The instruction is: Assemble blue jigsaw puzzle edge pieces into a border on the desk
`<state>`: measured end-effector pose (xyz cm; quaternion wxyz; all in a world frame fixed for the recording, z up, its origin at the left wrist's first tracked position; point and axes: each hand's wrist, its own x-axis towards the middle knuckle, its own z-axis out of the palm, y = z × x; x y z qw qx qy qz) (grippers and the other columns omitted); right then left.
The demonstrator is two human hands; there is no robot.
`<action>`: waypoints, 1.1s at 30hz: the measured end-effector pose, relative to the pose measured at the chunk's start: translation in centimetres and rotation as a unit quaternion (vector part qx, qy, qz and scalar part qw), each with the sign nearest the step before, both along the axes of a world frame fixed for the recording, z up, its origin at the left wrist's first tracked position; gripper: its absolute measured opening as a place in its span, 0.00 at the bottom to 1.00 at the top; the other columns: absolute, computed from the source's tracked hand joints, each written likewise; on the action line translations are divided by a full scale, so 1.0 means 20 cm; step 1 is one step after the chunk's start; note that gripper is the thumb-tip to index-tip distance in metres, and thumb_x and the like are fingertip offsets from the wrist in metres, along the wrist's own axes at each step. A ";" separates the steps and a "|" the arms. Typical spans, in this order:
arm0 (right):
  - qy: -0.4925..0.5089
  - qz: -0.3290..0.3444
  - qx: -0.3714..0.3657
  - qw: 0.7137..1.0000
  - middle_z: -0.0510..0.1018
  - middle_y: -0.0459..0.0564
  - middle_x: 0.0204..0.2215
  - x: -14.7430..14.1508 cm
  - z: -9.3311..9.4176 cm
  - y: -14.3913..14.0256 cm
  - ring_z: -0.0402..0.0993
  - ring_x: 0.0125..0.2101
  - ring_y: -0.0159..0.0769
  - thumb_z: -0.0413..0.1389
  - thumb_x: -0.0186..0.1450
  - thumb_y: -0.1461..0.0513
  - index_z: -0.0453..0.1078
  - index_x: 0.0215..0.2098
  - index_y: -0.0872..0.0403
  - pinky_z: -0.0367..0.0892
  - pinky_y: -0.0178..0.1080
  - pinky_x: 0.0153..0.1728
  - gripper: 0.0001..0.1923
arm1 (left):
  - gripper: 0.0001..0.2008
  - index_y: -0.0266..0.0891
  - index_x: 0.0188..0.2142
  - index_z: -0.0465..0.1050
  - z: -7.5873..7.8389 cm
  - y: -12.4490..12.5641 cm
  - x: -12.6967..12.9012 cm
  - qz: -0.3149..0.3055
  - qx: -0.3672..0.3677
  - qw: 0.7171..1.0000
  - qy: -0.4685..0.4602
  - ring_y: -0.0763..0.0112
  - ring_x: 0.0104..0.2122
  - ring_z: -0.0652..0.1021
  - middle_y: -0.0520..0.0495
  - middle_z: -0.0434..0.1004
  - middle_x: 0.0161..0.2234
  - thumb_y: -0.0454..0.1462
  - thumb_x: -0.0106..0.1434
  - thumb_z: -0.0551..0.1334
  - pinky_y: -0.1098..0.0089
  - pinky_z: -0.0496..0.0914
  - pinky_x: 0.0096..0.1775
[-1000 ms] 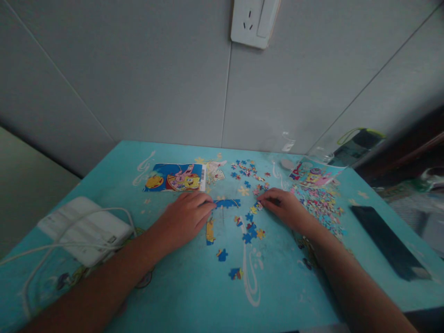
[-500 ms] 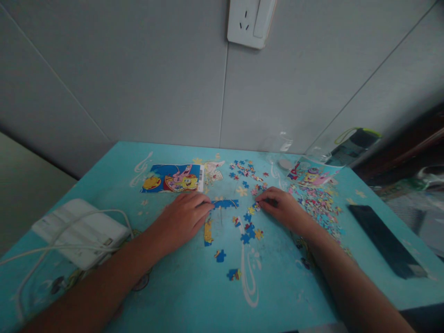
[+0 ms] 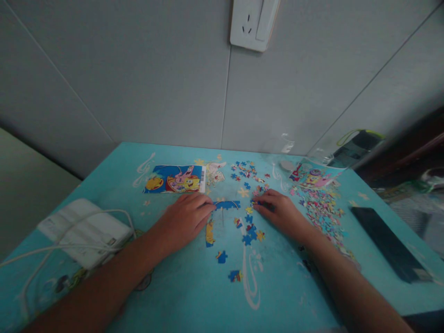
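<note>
My left hand [image 3: 189, 217] has its fingers pressed together at the left end of a joined blue strip of jigsaw puzzle pieces [image 3: 227, 205], covering that corner. Below its fingertips, a short yellow-and-blue joined section [image 3: 210, 233] runs down toward me. To the right of the strip, my right hand [image 3: 277, 210] pinches a small blue puzzle piece [image 3: 255, 202] between thumb and fingers, apart from the strip. Close under it lie a yellow piece [image 3: 249, 210] and a cluster of blue pieces [image 3: 250, 231]. Two loose pieces, one blue [image 3: 221, 257] and one blue-yellow [image 3: 235, 276], lie nearer me.
A cartoon picture card [image 3: 176, 179] lies behind my left hand. Beyond my right hand are a pile of mixed pieces [image 3: 322, 208], a second picture sheet [image 3: 315, 175] and a dark flat strip [image 3: 388, 243]. A white power strip [image 3: 86, 231] with cables sits left.
My right hand has shifted slightly left, bringing its pinched fingertips a little closer to the blue strip. My left hand stays at the strip's left end. The whole view has tilted slightly.
</note>
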<state>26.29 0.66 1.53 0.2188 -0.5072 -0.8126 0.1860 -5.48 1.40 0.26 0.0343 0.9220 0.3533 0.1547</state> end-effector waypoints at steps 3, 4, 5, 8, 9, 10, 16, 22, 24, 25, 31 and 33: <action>-0.008 -0.001 0.025 1.000 0.76 0.53 0.40 -0.02 0.01 -0.01 0.75 0.40 0.41 0.54 0.70 0.58 0.77 0.51 0.48 0.71 0.45 0.45 0.14 | 0.12 0.40 0.50 0.73 0.00 0.00 0.00 -0.002 0.004 1.000 -0.003 0.60 0.47 0.73 0.43 0.74 0.46 0.36 0.72 0.54 0.55 0.69 0.49; -0.010 0.002 0.030 0.999 0.76 0.54 0.40 -0.03 0.01 -0.01 0.75 0.40 0.42 0.54 0.70 0.58 0.76 0.51 0.48 0.71 0.45 0.46 0.14 | 0.12 0.40 0.50 0.73 0.00 0.00 0.00 -0.003 0.005 1.000 -0.003 0.60 0.47 0.73 0.43 0.74 0.46 0.36 0.72 0.54 0.55 0.69 0.50; -0.009 0.005 0.035 0.999 0.76 0.54 0.40 -0.03 0.02 -0.01 0.75 0.41 0.42 0.54 0.70 0.58 0.76 0.52 0.48 0.71 0.46 0.46 0.14 | 0.12 0.40 0.49 0.73 0.00 0.00 0.00 -0.004 0.005 1.000 -0.003 0.60 0.47 0.73 0.43 0.74 0.46 0.36 0.71 0.54 0.55 0.69 0.50; 0.001 0.029 0.044 0.999 0.75 0.55 0.43 -0.03 0.03 -0.02 0.74 0.44 0.43 0.55 0.70 0.58 0.76 0.52 0.48 0.70 0.47 0.49 0.14 | 0.12 0.40 0.49 0.74 0.01 0.00 0.00 -0.001 0.000 1.000 -0.003 0.60 0.47 0.73 0.43 0.74 0.45 0.35 0.71 0.54 0.55 0.69 0.50; 0.003 0.040 0.046 0.998 0.75 0.55 0.44 -0.03 0.03 -0.02 0.74 0.46 0.44 0.56 0.69 0.58 0.76 0.52 0.47 0.70 0.47 0.50 0.14 | 0.12 0.40 0.49 0.74 0.01 0.00 0.01 -0.001 -0.001 1.000 -0.003 0.60 0.47 0.73 0.43 0.74 0.45 0.35 0.71 0.54 0.55 0.69 0.50; 0.003 0.049 0.048 0.998 0.75 0.55 0.44 -0.04 0.03 -0.02 0.73 0.47 0.45 0.57 0.68 0.58 0.76 0.51 0.47 0.69 0.48 0.50 0.14 | 0.12 0.40 0.50 0.74 0.02 0.00 0.01 -0.001 -0.003 1.000 -0.004 0.60 0.47 0.73 0.43 0.74 0.46 0.35 0.71 0.54 0.55 0.69 0.50; -0.008 0.066 0.049 0.997 0.74 0.55 0.43 -0.04 0.02 -0.03 0.72 0.47 0.44 0.59 0.67 0.58 0.78 0.46 0.48 0.69 0.49 0.51 0.11 | 0.12 0.41 0.50 0.74 0.01 -0.01 0.00 0.006 -0.006 1.000 -0.013 0.60 0.48 0.73 0.43 0.74 0.46 0.35 0.71 0.55 0.55 0.68 0.51; -0.024 0.072 0.039 0.996 0.74 0.55 0.43 -0.03 0.05 -0.05 0.72 0.46 0.44 0.60 0.66 0.59 0.79 0.43 0.48 0.69 0.48 0.49 0.08 | 0.13 0.41 0.50 0.74 0.00 0.00 0.00 -0.004 0.010 1.000 -0.011 0.60 0.47 0.74 0.43 0.74 0.45 0.35 0.71 0.55 0.55 0.69 0.50; -0.026 0.077 0.035 0.996 0.75 0.54 0.42 -0.02 0.06 -0.06 0.73 0.45 0.44 0.60 0.66 0.59 0.79 0.40 0.48 0.69 0.48 0.48 0.07 | 0.12 0.42 0.49 0.75 0.00 0.00 0.00 -0.006 0.014 1.000 -0.023 0.61 0.47 0.74 0.43 0.75 0.45 0.35 0.71 0.55 0.55 0.69 0.50; -0.028 0.081 0.032 0.996 0.75 0.54 0.41 -0.01 0.07 -0.06 0.73 0.45 0.44 0.60 0.66 0.59 0.79 0.39 0.48 0.69 0.47 0.48 0.06 | 0.13 0.41 0.49 0.75 0.00 0.00 0.00 -0.006 0.013 1.000 -0.027 0.61 0.47 0.74 0.43 0.75 0.45 0.36 0.71 0.55 0.55 0.69 0.50; -0.054 0.089 0.000 0.995 0.76 0.52 0.39 0.02 0.12 -0.09 0.73 0.42 0.43 0.61 0.65 0.57 0.79 0.35 0.47 0.69 0.47 0.46 0.05 | 0.13 0.41 0.50 0.74 0.01 -0.01 0.00 0.002 -0.011 1.000 -0.016 0.60 0.48 0.73 0.42 0.74 0.46 0.35 0.71 0.55 0.54 0.69 0.51; -0.056 0.093 -0.010 0.994 0.76 0.52 0.39 0.03 0.14 -0.09 0.73 0.42 0.43 0.61 0.66 0.57 0.79 0.36 0.47 0.69 0.47 0.47 0.05 | 0.13 0.41 0.50 0.74 0.01 -0.01 0.00 0.003 -0.014 1.000 -0.014 0.59 0.48 0.73 0.43 0.74 0.46 0.35 0.71 0.55 0.54 0.68 0.51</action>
